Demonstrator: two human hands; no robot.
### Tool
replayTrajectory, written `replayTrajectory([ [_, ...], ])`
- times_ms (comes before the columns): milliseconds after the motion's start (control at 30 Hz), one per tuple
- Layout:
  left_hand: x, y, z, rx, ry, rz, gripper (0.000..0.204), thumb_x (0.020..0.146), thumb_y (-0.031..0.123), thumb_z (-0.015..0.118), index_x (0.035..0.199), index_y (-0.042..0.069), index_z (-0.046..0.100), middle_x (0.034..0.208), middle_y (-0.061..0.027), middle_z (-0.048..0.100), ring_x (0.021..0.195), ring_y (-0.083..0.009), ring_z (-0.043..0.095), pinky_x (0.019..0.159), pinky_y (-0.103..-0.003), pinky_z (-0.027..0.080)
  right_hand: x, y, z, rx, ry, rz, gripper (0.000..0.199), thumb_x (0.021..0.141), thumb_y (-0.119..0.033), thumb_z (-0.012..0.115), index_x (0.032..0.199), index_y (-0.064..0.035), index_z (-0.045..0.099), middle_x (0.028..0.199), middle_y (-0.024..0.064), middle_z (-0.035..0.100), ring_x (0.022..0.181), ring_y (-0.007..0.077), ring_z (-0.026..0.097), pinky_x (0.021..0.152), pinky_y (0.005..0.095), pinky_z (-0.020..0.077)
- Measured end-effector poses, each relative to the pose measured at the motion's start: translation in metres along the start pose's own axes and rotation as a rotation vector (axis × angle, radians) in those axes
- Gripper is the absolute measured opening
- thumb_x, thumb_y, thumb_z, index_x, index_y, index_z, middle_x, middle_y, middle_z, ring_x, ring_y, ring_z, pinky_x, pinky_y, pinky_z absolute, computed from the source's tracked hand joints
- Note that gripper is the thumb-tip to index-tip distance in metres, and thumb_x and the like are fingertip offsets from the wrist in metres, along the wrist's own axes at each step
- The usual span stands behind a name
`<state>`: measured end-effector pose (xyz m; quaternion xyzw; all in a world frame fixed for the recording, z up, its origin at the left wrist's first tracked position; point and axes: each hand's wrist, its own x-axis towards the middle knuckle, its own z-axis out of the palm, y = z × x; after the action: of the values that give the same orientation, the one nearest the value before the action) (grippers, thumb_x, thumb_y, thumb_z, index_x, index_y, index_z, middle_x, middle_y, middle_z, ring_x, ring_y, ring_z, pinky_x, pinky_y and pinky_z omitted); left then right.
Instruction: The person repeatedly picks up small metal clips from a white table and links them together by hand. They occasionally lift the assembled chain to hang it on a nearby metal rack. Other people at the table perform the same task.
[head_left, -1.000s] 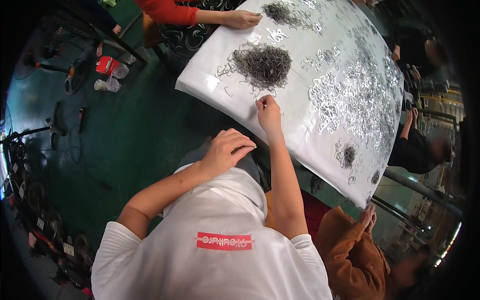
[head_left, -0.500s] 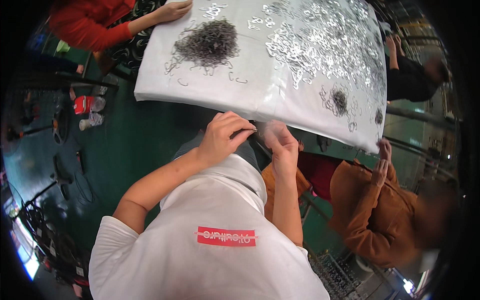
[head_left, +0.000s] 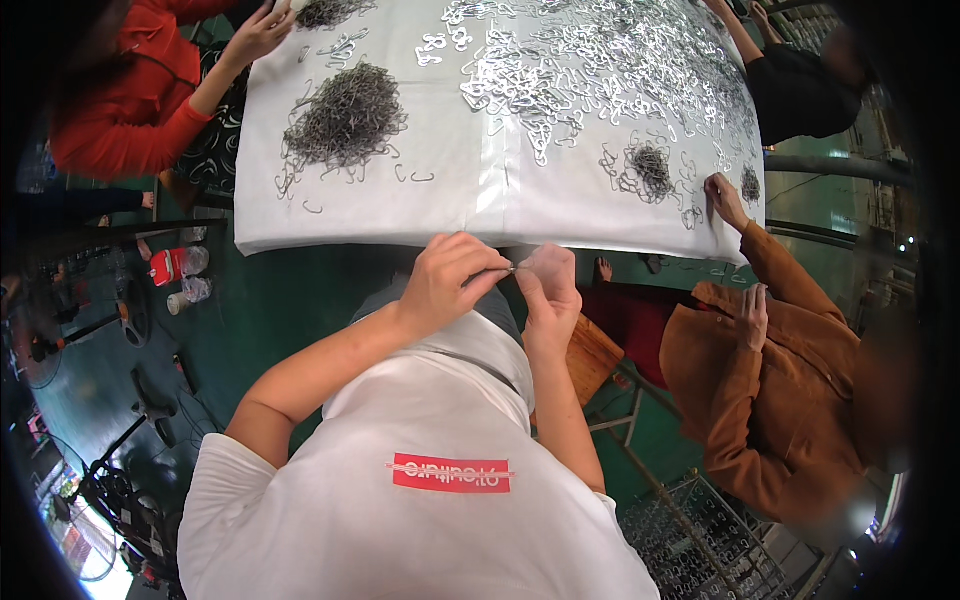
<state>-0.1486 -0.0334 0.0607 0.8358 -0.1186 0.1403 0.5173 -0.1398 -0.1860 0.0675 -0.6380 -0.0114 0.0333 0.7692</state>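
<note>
Just off the near edge of a white-covered table [head_left: 390,215], my two hands meet in front of my body. The fingers of my left hand [head_left: 450,283] are closed in a pinch on a small metal piece [head_left: 513,268], its kind too small to make out. My right hand [head_left: 551,290] is closed too, its thumb and fingertips at the other end of the same piece. Beyond my hands lies a dark heap of bent wire pieces [head_left: 350,115], with a few loose ones around it. Shiny hook-shaped metal pieces [head_left: 610,75] spread over the table's far right part.
Smaller wire piles [head_left: 651,172] lie at the right. A person in red [head_left: 150,90] is at the far left, one in dark clothes [head_left: 800,90] at the far right, one in brown [head_left: 770,390] close on my right. A wooden stool [head_left: 590,360] stands beside me.
The view has shifted, so the table appears further left. My right hand has come closer to my left. The brown-sleeved person now reaches onto the table; the red-sleeved person's hand has lifted off it.
</note>
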Motion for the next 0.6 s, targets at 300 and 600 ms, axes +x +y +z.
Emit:
replayTrajectory([
  [300, 0.084, -0.102, 0.042, 0.187, -0.07, 0.098, 0.013, 0.079, 0.013, 0.067, 0.092, 0.009, 0.068, 0.09, -0.003, 0.065, 0.085, -0.0223, 0.059, 0.074, -0.033, 0.045, 0.011, 0.004, -0.025, -0.176, 0.033, -0.089, 0.012, 0.077, 0.006, 0.066, 0.083, -0.0034, 0.061, 0.097, 0.0047, 0.045, 0.087, 0.0147, 0.048, 0.076, 0.0254, 0.0429],
  [600, 0.188, -0.156, 0.085, 0.495, -0.701, 0.275, 0.018, 0.073, 0.013, 0.07, 0.09, 0.012, 0.063, 0.096, -0.003, 0.057, 0.094, -0.0233, 0.055, 0.076, -0.037, 0.049, 0.015, 0.004, -0.032, -0.178, 0.028, -0.003, 0.01, 0.079, 0.005, 0.065, 0.084, -0.0027, 0.061, 0.098, 0.005, 0.047, 0.086, 0.0141, 0.05, 0.073, 0.0249, 0.044],
])
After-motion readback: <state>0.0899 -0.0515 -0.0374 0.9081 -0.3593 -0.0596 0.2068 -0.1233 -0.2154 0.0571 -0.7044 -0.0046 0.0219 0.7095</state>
